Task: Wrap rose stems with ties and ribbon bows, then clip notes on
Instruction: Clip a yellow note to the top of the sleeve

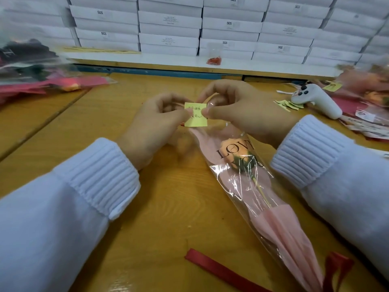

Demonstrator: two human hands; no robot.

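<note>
Both hands met over the middle of the tabletop (101, 123). The left hand (155, 125) pinched the left edge of the yellow note (196, 119) between thumb and curled forefinger, and the right hand (237, 106) pinched its right edge the same way, with the other fingers curled in. The note sat at the open top edge of the wrapped rose (250, 171). This was a clear sleeve lined with pink paper that ran slantwise from the hands toward the near right corner, passing just beside the right sleeve (311, 148). A red ribbon (219, 268) lay near the near edge, left of the sleeve's narrow tail.

Bare wood lay open between the left forearm and the sleeve, and left of the hands toward the far left corner. There a pile of wrapped flowers (37, 70) crowded the edge. On the right side a white handheld device (315, 98) lay with loose yellow slips (288, 105) just beside it, and more wrapped flowers (368, 95) lay beyond. Stacked white boxes (168, 24) walled the far edge
</note>
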